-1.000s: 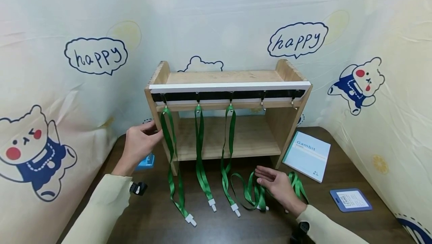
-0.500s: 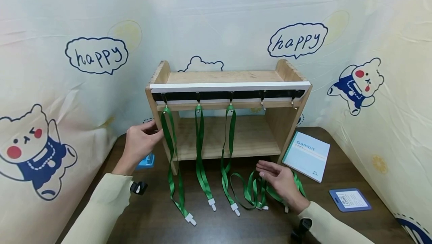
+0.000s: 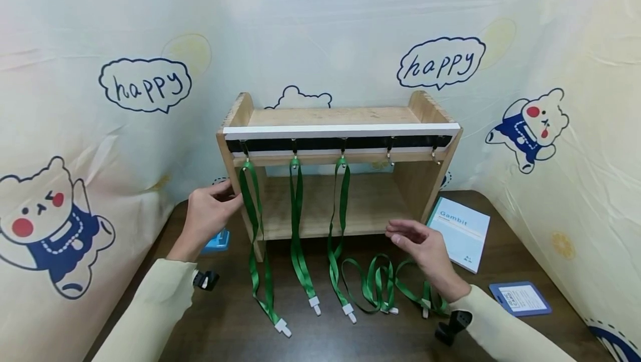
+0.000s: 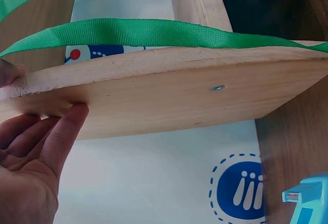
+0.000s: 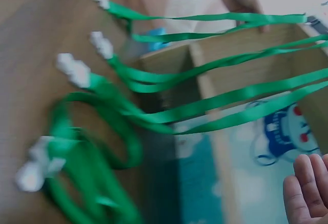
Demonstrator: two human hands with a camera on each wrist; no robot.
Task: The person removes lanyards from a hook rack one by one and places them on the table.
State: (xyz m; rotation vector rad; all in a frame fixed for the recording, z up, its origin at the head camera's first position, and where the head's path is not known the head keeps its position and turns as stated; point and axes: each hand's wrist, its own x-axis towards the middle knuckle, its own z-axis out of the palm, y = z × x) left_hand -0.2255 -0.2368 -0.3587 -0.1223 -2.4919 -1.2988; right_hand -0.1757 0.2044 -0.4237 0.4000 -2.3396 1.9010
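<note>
My left hand (image 3: 207, 214) grips the left side panel of a small wooden shelf (image 3: 340, 212). In the left wrist view, the fingers (image 4: 66, 137) press the panel's outer face and the thumb bends over its front edge. My right hand (image 3: 423, 245) is above the table, right of centre, with fingers extended and nothing in it. Below it lie a folded green lanyard (image 3: 379, 289) and another loosely looped lanyard (image 3: 408, 291). Three green lanyards hang from hooks on the shelf's front rail: a left one (image 3: 252, 206), a middle one (image 3: 296, 212) and a right one (image 3: 344, 198), with white clips downward.
Two bare hooks, one nearer the middle (image 3: 390, 153) and one at the right end (image 3: 435, 153), hang from the rail. Right of the shelf lie a blue-white booklet (image 3: 463, 231) and a blue card holder (image 3: 521, 298). A light-blue plastic object (image 3: 217, 241) sits behind my left wrist.
My right hand has risen and shifted slightly right, away from the lanyards on the table, uncovering more of the looped one. My left hand stays on the shelf panel.
</note>
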